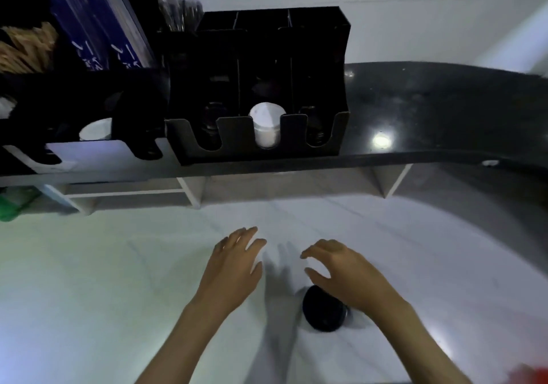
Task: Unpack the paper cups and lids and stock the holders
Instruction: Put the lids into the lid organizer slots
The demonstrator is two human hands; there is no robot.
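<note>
Presently both hands hover over the white counter (89,280), apart from each other and holding nothing. The left hand (234,262) is spread flat, fingers extended and slightly fanned. The right hand (341,268) has its fingers loosely bent, thumb apart from them, gripping nothing. Directly near the right wrist, a stack of black lids (323,309) lies on its side on the counter, partly covered by the wrist. Farther off, on a raised dark shelf (444,111), stands a black three-slot holder (267,87). Its middle slot contains white paper cups (265,128) lying lengthwise; the left and right slots hold dark items, too dim to identify. To the left stands a second holder (98,152), a white cup (95,130) visible in it. Blue packets (98,31) stand behind it.
</note>
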